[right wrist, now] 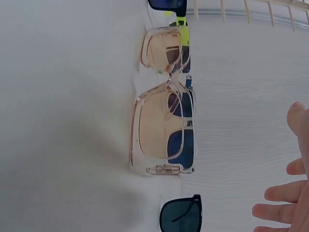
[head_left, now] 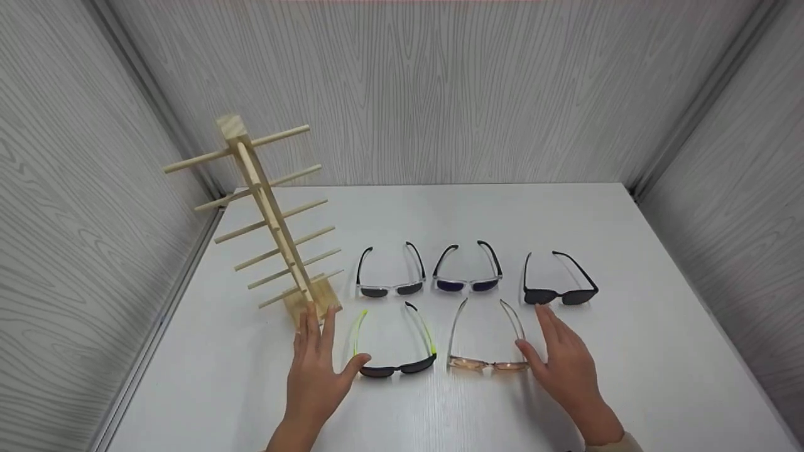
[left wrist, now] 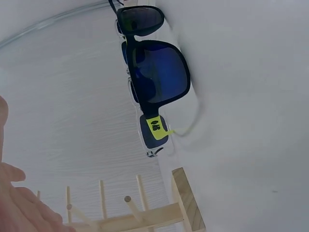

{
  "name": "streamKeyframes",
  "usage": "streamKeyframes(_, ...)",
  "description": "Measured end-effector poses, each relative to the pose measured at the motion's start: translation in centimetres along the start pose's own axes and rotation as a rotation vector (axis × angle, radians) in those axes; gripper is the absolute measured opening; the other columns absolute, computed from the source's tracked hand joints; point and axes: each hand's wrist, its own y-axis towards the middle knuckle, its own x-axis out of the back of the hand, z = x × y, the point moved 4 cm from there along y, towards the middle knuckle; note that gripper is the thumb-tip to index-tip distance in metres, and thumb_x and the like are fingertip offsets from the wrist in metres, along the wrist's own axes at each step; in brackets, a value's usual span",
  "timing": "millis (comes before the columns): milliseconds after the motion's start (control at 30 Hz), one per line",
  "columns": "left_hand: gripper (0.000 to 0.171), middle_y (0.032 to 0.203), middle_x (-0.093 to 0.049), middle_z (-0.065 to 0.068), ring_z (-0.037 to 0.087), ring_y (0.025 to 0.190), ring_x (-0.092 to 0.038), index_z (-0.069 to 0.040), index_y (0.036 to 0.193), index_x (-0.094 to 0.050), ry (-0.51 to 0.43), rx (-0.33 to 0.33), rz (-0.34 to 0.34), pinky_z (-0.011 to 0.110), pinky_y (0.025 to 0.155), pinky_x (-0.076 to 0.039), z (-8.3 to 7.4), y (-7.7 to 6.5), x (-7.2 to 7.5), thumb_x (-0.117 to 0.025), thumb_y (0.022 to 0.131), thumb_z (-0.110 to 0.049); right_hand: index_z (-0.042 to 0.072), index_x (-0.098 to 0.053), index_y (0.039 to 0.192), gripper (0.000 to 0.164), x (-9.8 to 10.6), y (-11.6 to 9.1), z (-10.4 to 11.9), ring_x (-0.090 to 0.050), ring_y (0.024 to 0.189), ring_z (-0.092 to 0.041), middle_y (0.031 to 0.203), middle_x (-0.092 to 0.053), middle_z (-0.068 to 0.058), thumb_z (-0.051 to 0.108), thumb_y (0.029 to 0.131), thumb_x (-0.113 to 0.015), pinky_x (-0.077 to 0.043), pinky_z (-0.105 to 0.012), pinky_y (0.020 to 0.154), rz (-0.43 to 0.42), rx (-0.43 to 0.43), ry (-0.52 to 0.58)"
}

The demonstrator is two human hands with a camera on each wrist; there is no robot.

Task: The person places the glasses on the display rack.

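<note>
My left hand (head_left: 317, 376) has its fingers stretched out and holds nothing. Its fingertips overlap the base of a wooden eyewear rack (head_left: 276, 220), and its thumb points to black sunglasses with yellow-green temples (head_left: 397, 369). On the other side, my right hand (head_left: 570, 370) is also spread and holds nothing. Its thumb reaches the edge of clear peach-tinted glasses (head_left: 487, 365) in the head view, while its fingertips come close under black sunglasses (head_left: 560, 296). Both hands appear at the borders of their wrist views, with the tinted glasses (right wrist: 159, 121) large in the right one.
Behind the front pair lie clear-framed sunglasses with dark lenses (head_left: 391, 290) and another clear-framed pair with blue lenses (head_left: 467, 285), temples unfolded. The rack's dowels stick out on both sides. Grey wood-grain panels (head_left: 402, 94) wall in the white table (head_left: 653, 376).
</note>
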Motion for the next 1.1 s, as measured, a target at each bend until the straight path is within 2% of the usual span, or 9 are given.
streamKeyframes(167, 0.088, 0.143, -0.033, 0.024, 0.044, 0.126, -0.036, -0.009, 0.142, -0.037, -0.056, 0.061, -0.033, 0.06, 0.089, -0.04, 0.7, -0.7, 0.3, -0.076, 0.072, -0.046, 0.004, -0.05, 0.131, 0.063, -0.8, 0.0, 0.9, -0.061, 0.097, -0.036, 0.111, -0.061, -0.021, 0.035, 0.081, -0.071, -0.051, -0.05, 0.073, -0.014, -0.016, 0.05)
streamKeyframes(267, 0.083, 0.142, -0.037, 0.02, 0.039, 0.126, -0.04, -0.011, 0.141, -0.04, -0.072, 0.13, -0.012, 0.053, 0.08, -0.049, 1.2, -1.1, 0.3, -0.077, 0.073, -0.042, 0.005, -0.052, 0.13, 0.058, -1.3, 0.1, 1.5, -0.062, 0.096, -0.034, 0.11, -0.063, -0.019, 0.031, 0.081, -0.071, -0.051, -0.049, 0.072, -0.009, -0.013, 0.081)
streamKeyframes(367, 0.079, 0.142, -0.039, 0.017, 0.034, 0.124, -0.043, -0.012, 0.141, -0.04, -0.11, 0.215, 0.028, 0.047, 0.07, -0.053, 1.7, -1.5, 0.0, -0.075, 0.076, -0.041, 0.006, -0.053, 0.129, 0.054, -1.9, 0.1, 2.2, -0.062, 0.097, -0.03, 0.112, -0.063, -0.015, 0.026, 0.082, -0.072, -0.052, -0.046, 0.074, -0.01, 0.009, 0.101)
streamKeyframes(467, 0.077, 0.143, -0.038, 0.014, 0.031, 0.125, -0.043, -0.012, 0.142, -0.038, -0.164, 0.309, 0.081, 0.047, 0.081, -0.05, 2.3, -1.9, -0.5, -0.07, 0.08, -0.044, 0.005, -0.055, 0.127, 0.051, -2.5, -0.1, 2.9, -0.063, 0.094, -0.025, 0.111, -0.064, -0.011, 0.023, 0.082, -0.072, -0.053, -0.041, 0.073, -0.002, 0.03, 0.111)
streamKeyframes(633, 0.076, 0.143, -0.039, 0.011, 0.028, 0.128, -0.04, -0.013, 0.143, -0.036, -0.228, 0.448, 0.178, 0.049, 0.096, -0.039, 3.2, -2.5, -1.2, -0.057, 0.084, -0.057, 0.005, -0.058, 0.124, 0.047, -3.5, -0.3, 4.2, -0.063, 0.082, -0.016, 0.105, -0.065, -0.008, 0.019, 0.081, -0.072, -0.053, -0.034, 0.064, 0.013, 0.041, 0.152)
streamKeyframes(800, 0.075, 0.136, -0.048, 0.014, 0.032, 0.122, -0.047, -0.009, 0.137, -0.045, -0.271, 0.542, 0.223, 0.05, 0.096, -0.039, 3.9, -2.9, -2.0, -0.052, 0.084, -0.062, 0.005, -0.059, 0.123, 0.044, -4.3, -0.4, 5.6, -0.063, 0.079, -0.014, 0.105, -0.065, -0.007, 0.016, 0.082, -0.072, -0.053, -0.028, 0.059, 0.055, 0.014, 0.248)
streamKeyframes(933, 0.076, 0.133, -0.049, 0.017, 0.033, 0.118, -0.05, -0.004, 0.134, -0.046, -0.284, 0.603, 0.258, 0.049, 0.095, -0.04, 4.2, -3.1, -2.7, -0.052, 0.085, -0.062, 0.004, -0.057, 0.124, 0.04, -5.1, -0.4, 6.5, -0.062, 0.078, -0.01, 0.104, -0.065, -0.008, 0.013, 0.086, -0.068, -0.052, -0.024, 0.06, 0.128, -0.035, 0.381)
streamKeyframes(1100, 0.064, 0.132, -0.049, 0.018, 0.034, 0.118, -0.05, -0.002, 0.132, -0.046, -0.334, 0.677, 0.292, 0.047, 0.095, -0.042, 4.5, -3.5, -3.6, -0.059, 0.088, -0.048, -0.002, -0.056, 0.122, 0.037, -6.1, -0.4, 7.8, -0.062, 0.078, -0.01, 0.103, -0.064, -0.013, 0.01, 0.089, -0.063, -0.053, -0.025, 0.065, 0.2, -0.065, 0.494)
